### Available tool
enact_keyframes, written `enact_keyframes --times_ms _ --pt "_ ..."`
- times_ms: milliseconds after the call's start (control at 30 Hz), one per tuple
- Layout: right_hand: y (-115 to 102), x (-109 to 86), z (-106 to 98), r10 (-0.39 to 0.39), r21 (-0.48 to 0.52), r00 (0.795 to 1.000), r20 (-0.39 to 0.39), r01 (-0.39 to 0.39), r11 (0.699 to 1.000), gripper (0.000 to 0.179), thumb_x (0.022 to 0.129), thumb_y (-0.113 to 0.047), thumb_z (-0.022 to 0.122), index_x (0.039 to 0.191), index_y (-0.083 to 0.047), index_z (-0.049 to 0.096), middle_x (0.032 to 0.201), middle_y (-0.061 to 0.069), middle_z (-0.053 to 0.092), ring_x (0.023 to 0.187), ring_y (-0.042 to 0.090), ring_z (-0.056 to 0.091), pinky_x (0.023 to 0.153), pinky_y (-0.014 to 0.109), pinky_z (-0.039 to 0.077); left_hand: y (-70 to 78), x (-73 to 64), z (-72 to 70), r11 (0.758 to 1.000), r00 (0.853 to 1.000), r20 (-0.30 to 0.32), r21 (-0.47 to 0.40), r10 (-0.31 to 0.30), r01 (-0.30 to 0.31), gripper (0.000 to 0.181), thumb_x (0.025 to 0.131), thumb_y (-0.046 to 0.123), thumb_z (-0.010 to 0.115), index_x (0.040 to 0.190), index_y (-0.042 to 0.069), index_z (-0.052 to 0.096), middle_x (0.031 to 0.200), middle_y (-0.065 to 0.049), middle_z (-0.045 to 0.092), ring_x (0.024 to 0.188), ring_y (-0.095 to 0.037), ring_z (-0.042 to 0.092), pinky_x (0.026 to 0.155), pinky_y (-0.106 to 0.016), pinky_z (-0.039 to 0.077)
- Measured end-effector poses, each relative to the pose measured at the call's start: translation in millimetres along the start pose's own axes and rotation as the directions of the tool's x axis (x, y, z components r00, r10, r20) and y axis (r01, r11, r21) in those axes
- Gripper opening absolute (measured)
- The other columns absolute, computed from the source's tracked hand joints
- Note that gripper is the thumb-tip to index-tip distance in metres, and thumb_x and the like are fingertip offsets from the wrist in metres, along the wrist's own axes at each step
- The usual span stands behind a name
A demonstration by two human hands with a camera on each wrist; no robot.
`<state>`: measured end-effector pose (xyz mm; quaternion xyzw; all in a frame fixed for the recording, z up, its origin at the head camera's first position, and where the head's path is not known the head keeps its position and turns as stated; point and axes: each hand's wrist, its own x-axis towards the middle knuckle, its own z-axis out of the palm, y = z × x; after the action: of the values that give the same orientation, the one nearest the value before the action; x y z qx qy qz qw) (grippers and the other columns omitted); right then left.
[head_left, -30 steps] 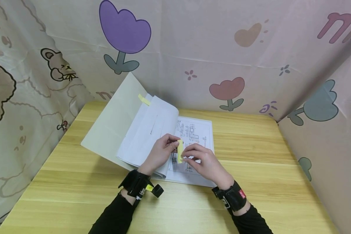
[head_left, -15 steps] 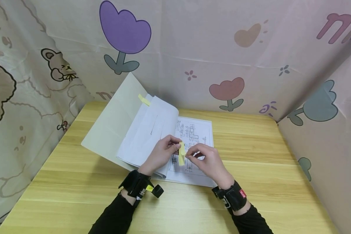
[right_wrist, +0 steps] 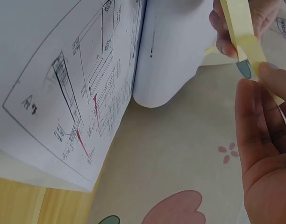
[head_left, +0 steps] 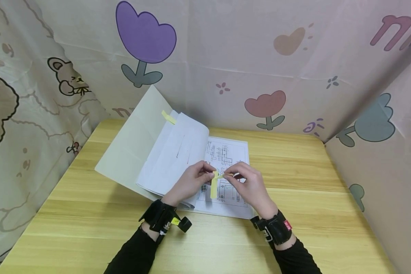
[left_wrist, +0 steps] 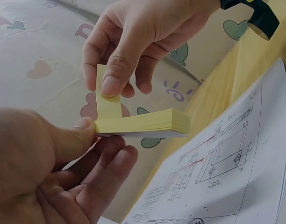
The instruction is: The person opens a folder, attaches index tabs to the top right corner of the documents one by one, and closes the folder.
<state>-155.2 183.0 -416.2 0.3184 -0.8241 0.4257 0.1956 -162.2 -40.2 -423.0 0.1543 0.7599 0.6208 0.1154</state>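
Note:
My left hand (head_left: 188,180) pinches one end of a narrow pad of yellow sticky notes (head_left: 214,189) between thumb and fingers. The pad is held above the right page of an open booklet (head_left: 226,150) printed with technical drawings. From that same end a single sticky note (left_wrist: 108,106) is bent up off the stack, still joined to the pad. The right hand (head_left: 248,184) pinches its free end between thumb and fingers. In the right wrist view, the lifted note (right_wrist: 252,48) stretches between pad and right fingertips.
Turned-over white pages (head_left: 172,156) curl to the left, and the pale cover (head_left: 131,137) leans up behind them. Another yellow sticky note (head_left: 168,117) sticks out from the pages' top edge. Beneath everything is a wooden table (head_left: 294,175), with a patterned cloth (head_left: 205,45) hanging behind.
The right fingers, apart at first, have closed on the top note and pulled it up and rightward off the stack. The left hand with the pad has shifted slightly right and nearer.

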Motion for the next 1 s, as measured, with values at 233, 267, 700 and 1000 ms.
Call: enact_keyframes --times_ms 233,267,700,1000 --pt "3.6 1.1 -4.5 0.024 -0.027 0.999 -0.025 -0.024 0.999 0.023 0.081 0.008 0.084 0.093 -0.008 0.074 0.092 -0.001 0.074 0.085 0.016 0.073 0.073 0.028 0.062 1.2 -1.2 1.2 0.999 1.000 0.014 0.032 -0.012 0.011 0.016 0.104 0.009 0.062 0.119 0.003 0.064 0.109 -0.008 0.068 0.092 -0.017 0.069 0.090 -0.048 0.059" --pt "4.0 1.2 -5.2 0.032 -0.030 0.999 -0.029 -0.033 0.999 0.023 0.080 0.008 0.084 0.093 -0.008 0.073 0.092 0.000 0.074 0.085 0.016 0.073 0.073 0.028 0.062 1.4 -1.3 1.4 0.999 1.000 0.016 0.036 -0.011 0.010 0.016 0.104 0.009 0.062 0.118 0.003 0.065 0.109 -0.008 0.068 0.091 -0.017 0.069 0.090 -0.048 0.059" --pt "11.2 1.1 -15.1 0.124 -0.069 0.992 -0.030 -0.125 0.990 0.022 0.081 0.005 0.085 0.093 -0.010 0.075 0.091 -0.001 0.076 0.081 0.014 0.072 0.072 0.035 0.063 0.7 -1.6 1.5 0.999 0.999 0.054 0.039 -0.003 0.001 0.014 0.104 0.006 0.062 0.117 0.002 0.065 0.108 -0.010 0.070 0.090 -0.018 0.069 0.089 -0.054 0.059" --pt "18.8 0.0 -22.4 0.122 -0.102 0.993 -0.009 -0.122 0.987 0.024 0.080 0.002 0.087 0.100 -0.007 0.078 0.095 0.005 0.078 0.081 0.017 0.073 0.071 0.033 0.063 2.5 -2.7 1.2 0.999 0.998 0.061 0.037 -0.010 0.007 0.014 0.104 0.006 0.061 0.118 0.002 0.064 0.109 -0.010 0.070 0.091 -0.017 0.069 0.089 -0.053 0.059"
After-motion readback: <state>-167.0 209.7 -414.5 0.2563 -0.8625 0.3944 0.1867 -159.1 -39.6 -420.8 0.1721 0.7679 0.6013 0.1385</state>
